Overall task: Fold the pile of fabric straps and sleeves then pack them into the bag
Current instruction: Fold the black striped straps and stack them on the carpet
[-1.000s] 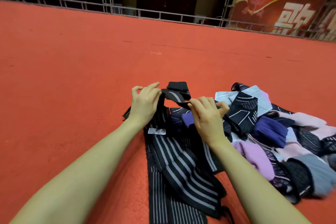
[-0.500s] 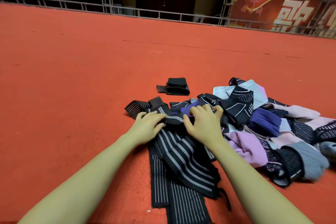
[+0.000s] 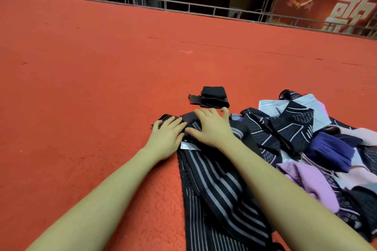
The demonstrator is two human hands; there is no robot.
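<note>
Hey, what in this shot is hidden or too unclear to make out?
Head view:
- Bag: not in frame.
- Striped strap: near end cut off by bottom edge; far end under both hands, left hand, right hand.
- White label: print too small.
- Pile: right side cut off by edge.

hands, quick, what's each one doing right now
Left hand: open, fingers flat, pressing on the striped black strap.
Right hand: open, fingers spread, pressing on the same strap.
</note>
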